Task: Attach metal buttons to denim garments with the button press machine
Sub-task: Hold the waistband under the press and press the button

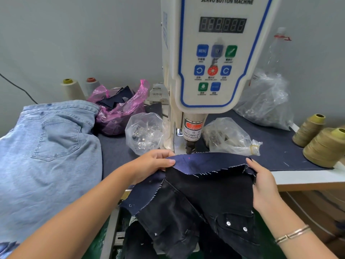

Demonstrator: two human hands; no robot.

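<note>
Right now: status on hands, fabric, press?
Left hand and right hand pinch dark denim piece taut. Edge sits under press head. No fingers under it.

Bright even light, wide-angle edge distortion

both forearms are bare, sleeveless in view, with thin metal bangles [292, 234] on the right wrist.

Pink plastic bag [119, 109] of dark scraps, 4 thread cones, clear bottle [278, 51], white table edge [308, 177]
</note>
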